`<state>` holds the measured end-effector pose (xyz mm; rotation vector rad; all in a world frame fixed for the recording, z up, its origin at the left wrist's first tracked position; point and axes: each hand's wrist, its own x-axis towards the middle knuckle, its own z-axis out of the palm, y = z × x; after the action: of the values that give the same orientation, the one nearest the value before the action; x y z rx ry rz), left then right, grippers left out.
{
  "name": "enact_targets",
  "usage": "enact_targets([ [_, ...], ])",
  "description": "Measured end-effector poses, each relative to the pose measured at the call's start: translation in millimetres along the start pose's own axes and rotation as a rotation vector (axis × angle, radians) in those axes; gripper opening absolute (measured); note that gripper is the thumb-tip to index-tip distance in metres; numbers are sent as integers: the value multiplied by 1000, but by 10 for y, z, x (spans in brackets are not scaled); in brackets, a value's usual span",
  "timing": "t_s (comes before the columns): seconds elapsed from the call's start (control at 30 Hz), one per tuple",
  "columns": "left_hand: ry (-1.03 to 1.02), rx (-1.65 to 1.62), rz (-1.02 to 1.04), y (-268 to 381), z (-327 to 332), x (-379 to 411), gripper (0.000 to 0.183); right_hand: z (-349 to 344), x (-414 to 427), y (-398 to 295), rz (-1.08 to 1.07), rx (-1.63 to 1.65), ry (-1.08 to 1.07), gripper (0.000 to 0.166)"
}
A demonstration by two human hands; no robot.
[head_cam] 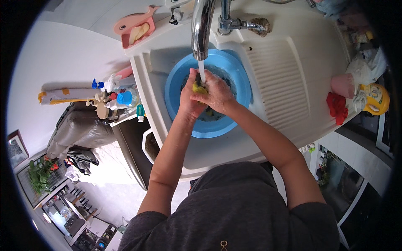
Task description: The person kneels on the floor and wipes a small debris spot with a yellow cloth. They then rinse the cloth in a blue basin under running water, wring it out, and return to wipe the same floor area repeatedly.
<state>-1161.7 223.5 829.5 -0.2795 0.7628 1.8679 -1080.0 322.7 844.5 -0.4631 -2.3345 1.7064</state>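
Observation:
Water runs from the chrome faucet onto my two hands, which are together above a round blue plastic basin. Between them is a small yellow and dark wet cloth-like item, partly hidden by the fingers. My left hand holds it from the left side, thumb and fingers around it. Suds cover my right hand, whose fingers press on the same item from the right. Dark material lies in soapy water in the basin, mostly hidden by my hands. The basin stands in a white sink.
A ribbed washboard is moulded right of the basin. Left stand pump bottles; above them is a pink whale-shaped soap dish. At the far right are a pink cup, a red cloth and a yellow jug.

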Motion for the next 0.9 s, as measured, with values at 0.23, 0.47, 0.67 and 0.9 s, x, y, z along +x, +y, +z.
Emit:
enact_targets([
  [0.23, 11, 187, 176, -327, 139, -41, 32, 187, -205, 51, 71, -59, 366, 39],
  [0.47, 41, 745, 295, -1012, -39, -58, 47, -29, -687, 632, 267, 494, 351, 34],
  [0.67, -239, 733, 237, -1239, 146, -393, 68, -538, -1492, 232, 377, 477, 271, 59],
  [0.9, -240, 609, 110, -1119, 471, -707, 90, -1210, -1904, 247, 350, 399, 439, 48],
])
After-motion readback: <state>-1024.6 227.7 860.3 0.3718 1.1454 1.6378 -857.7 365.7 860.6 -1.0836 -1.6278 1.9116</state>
